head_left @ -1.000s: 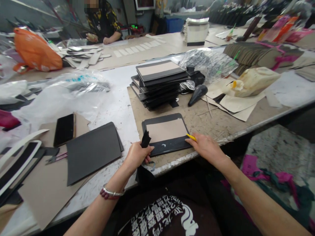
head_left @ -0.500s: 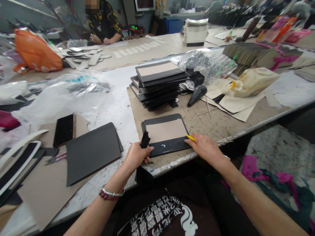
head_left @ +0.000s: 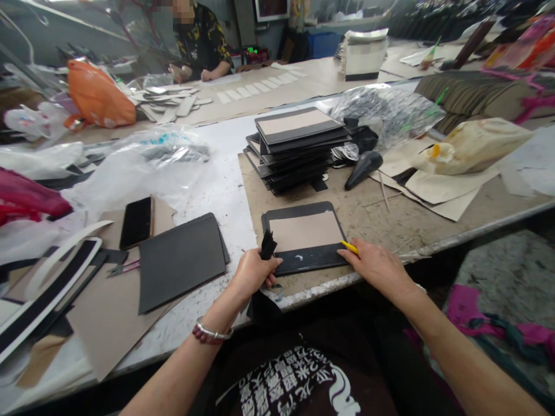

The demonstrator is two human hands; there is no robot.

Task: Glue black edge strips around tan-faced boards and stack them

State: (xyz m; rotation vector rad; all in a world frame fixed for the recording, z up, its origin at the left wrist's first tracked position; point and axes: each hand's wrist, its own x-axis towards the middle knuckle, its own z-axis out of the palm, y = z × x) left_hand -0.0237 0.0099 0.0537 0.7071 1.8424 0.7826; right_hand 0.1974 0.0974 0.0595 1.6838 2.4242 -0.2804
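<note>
A dark panel with a beige rectangle lies at the table's front edge. At its lower left corner, my left hand is closed on a black cloth strip, which sticks up above the thumb and hangs below the edge. My right hand is closed round a yellow pointed tool, its fingertips at the panel's right edge. Behind the panel stands a stack of similar panels. Plain dark grey sheets lie left of my left hand.
A phone and clear plastic lie to the left. Right of the stack are a dark cone-shaped object and a yellowish container. Across the table is a person, with an orange bag further left.
The whole view has shifted, so everything appears further right. Both hands keep their places at the panel, with no clear change of grip.
</note>
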